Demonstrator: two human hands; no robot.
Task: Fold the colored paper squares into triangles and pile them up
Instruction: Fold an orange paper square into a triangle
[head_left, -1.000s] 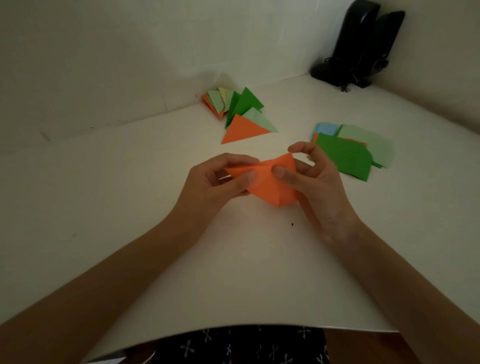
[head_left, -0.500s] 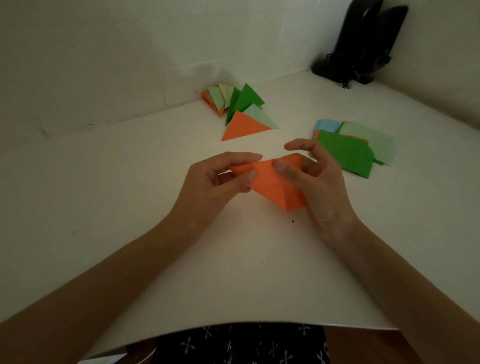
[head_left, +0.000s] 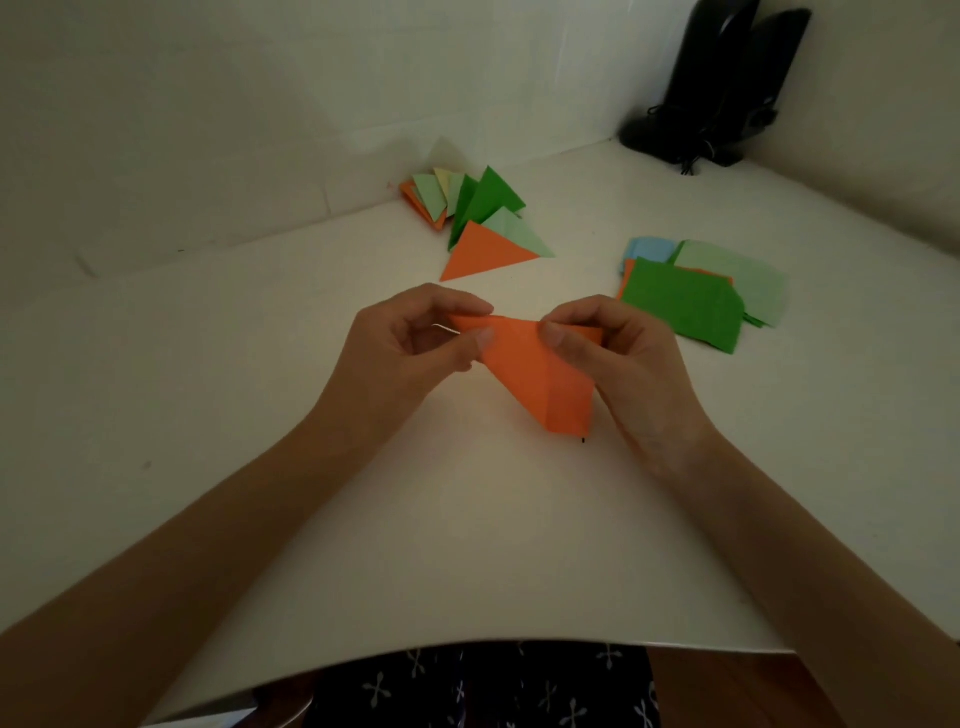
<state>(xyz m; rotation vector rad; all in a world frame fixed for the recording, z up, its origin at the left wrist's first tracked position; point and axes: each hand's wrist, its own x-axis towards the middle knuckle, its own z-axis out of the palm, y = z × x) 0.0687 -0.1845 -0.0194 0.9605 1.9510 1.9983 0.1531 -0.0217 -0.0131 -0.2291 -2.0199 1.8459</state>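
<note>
White counter (head_left: 260, 415): left hand (head_left: 410, 348) and right hand (head_left: 623, 358) fingers pinching orange paper (head_left: 535, 374) mid-fold; folded triangles (head_left: 478, 218) far.

place: home desk corner | cues: white desk (head_left: 208, 415) against plain walls (head_left: 208, 104); black speakers (head_left: 717, 83) with cable

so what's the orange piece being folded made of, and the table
The orange piece looks like thin matte paper: sharp creases, flat unshiny colour. The table is smooth, off-white with a soft sheen, maybe laminate or painted board; can't tell which.
</note>
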